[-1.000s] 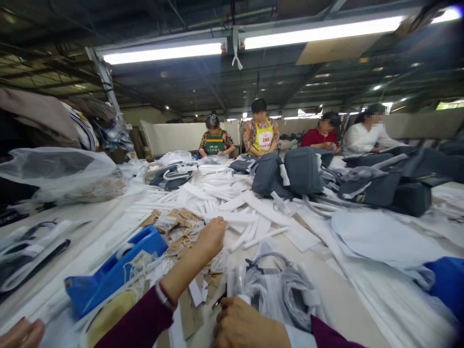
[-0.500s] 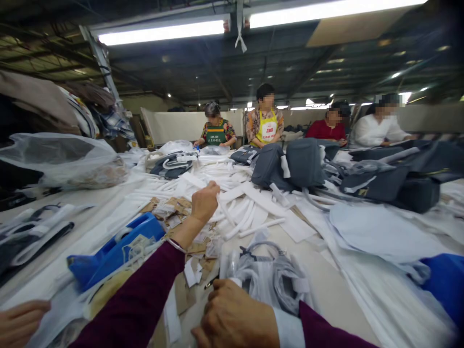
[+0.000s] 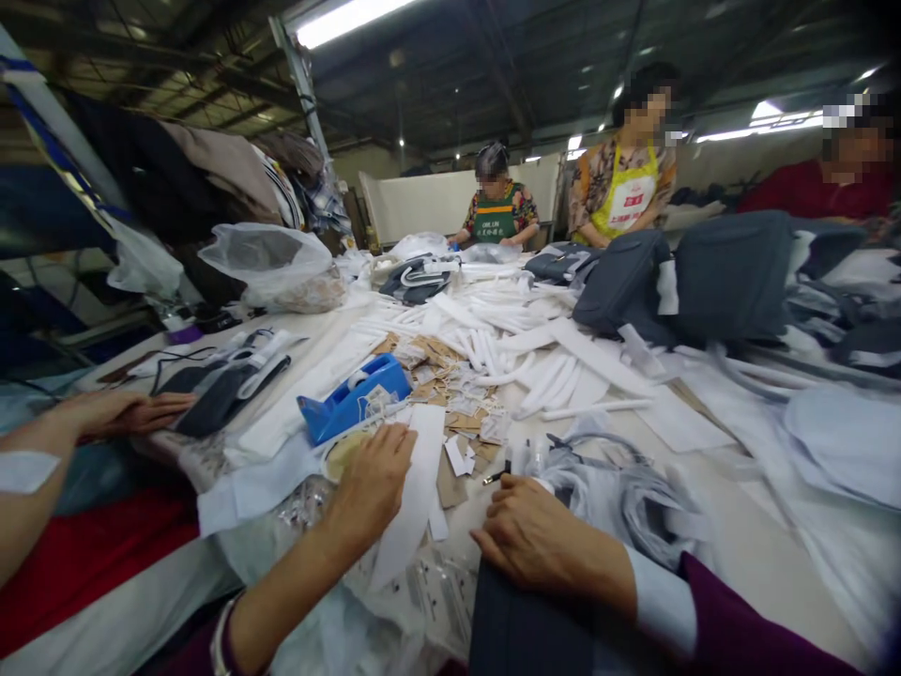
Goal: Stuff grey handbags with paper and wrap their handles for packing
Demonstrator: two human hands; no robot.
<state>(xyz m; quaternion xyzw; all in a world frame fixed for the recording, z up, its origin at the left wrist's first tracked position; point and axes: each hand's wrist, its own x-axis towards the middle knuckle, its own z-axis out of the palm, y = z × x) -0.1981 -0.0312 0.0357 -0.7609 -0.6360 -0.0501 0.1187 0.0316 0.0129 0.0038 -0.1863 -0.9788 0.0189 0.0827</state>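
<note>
Both hands are loose and open, nothing really gripped. The left hand (image 3: 370, 488) rests right beside a long white strip (image 3: 415, 493), just below a blue plastic tape dispenser (image 3: 352, 399) — the right hand (image 3: 542, 540) lies against a crumpled grey fabric bag (image 3: 626, 498) on the worktop (image 3: 767, 554).

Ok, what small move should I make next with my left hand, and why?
Probably draw the white fabric strip toward you with your left hand: the hand already lies against its edge, and the strip runs clear of the blue tape dispenser beyond.
</note>
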